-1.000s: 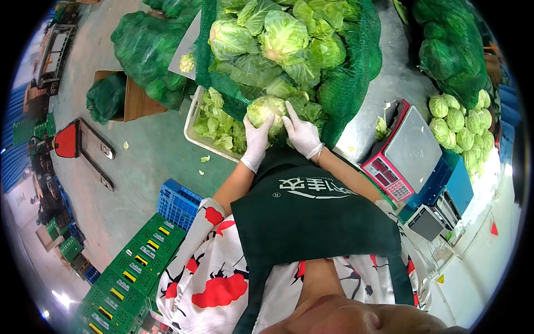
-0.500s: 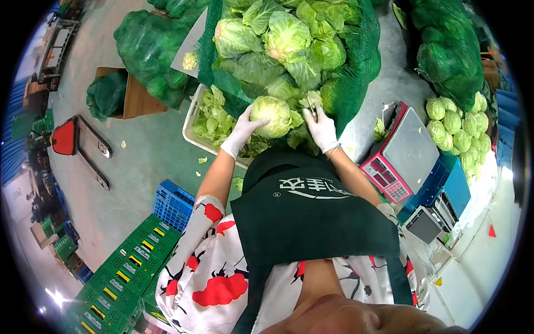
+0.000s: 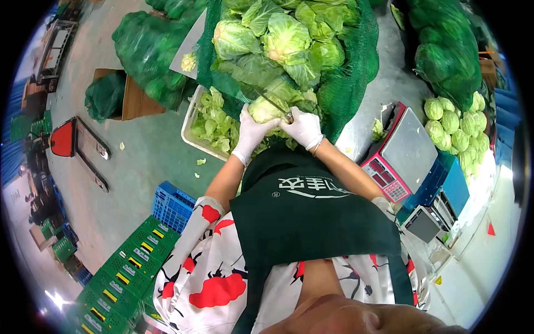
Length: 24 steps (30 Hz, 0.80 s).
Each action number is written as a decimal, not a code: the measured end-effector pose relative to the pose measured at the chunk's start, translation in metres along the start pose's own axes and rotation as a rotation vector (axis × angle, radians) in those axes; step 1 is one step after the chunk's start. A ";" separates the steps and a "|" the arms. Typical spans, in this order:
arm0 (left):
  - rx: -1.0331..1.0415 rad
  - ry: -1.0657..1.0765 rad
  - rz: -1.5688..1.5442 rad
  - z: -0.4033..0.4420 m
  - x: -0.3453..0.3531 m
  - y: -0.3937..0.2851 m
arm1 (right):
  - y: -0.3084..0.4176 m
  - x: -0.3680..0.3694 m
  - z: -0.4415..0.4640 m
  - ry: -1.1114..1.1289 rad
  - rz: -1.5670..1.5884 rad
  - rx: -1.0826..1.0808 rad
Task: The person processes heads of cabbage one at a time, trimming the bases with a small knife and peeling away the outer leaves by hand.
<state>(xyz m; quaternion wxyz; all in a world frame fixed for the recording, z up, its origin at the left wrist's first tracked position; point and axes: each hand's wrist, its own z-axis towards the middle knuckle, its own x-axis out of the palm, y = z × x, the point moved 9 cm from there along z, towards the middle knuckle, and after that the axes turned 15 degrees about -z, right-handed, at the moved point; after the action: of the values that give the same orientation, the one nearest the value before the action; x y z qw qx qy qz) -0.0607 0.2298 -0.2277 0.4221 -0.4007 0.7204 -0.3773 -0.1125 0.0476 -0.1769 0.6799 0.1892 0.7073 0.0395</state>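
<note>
My left hand (image 3: pixel 251 132), in a white glove, is closed around the left side of a pale green cabbage (image 3: pixel 264 111). From the right, my gloved right hand (image 3: pixel 303 128) grips a knife (image 3: pixel 271 101) whose thin blade lies across the top of the cabbage. The fingers of both hands nearly meet at the cabbage's near side. Just beyond them, a green mesh sack (image 3: pixel 356 94) stands open, full of leafy cabbages (image 3: pixel 285 38). Below and left of the cabbage is a white crate (image 3: pixel 189 125) with loose leaves (image 3: pixel 211 119) in it.
A red-framed scale (image 3: pixel 403 150) stands at the right, with trimmed cabbages (image 3: pixel 459 131) piled beyond it. Filled mesh sacks (image 3: pixel 147 53) and a cardboard box (image 3: pixel 139 97) lie at the left. A red pallet jack (image 3: pixel 65 138), green crates (image 3: pixel 128 267) and a blue crate (image 3: pixel 171 206) are on the floor.
My right hand has moved left to the cabbage, bringing the knife blade across its top. The left hand has shifted slightly, still holding the cabbage.
</note>
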 end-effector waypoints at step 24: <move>0.173 0.134 0.280 0.015 0.017 -0.056 | -0.018 -0.037 -0.007 0.029 -0.047 -0.030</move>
<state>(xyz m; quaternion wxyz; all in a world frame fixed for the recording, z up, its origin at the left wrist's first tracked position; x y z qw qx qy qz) -0.0379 0.1896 -0.1893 0.4543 -0.2326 0.7605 -0.4015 -0.1230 0.0208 -0.1466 0.6732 0.1617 0.7206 0.0371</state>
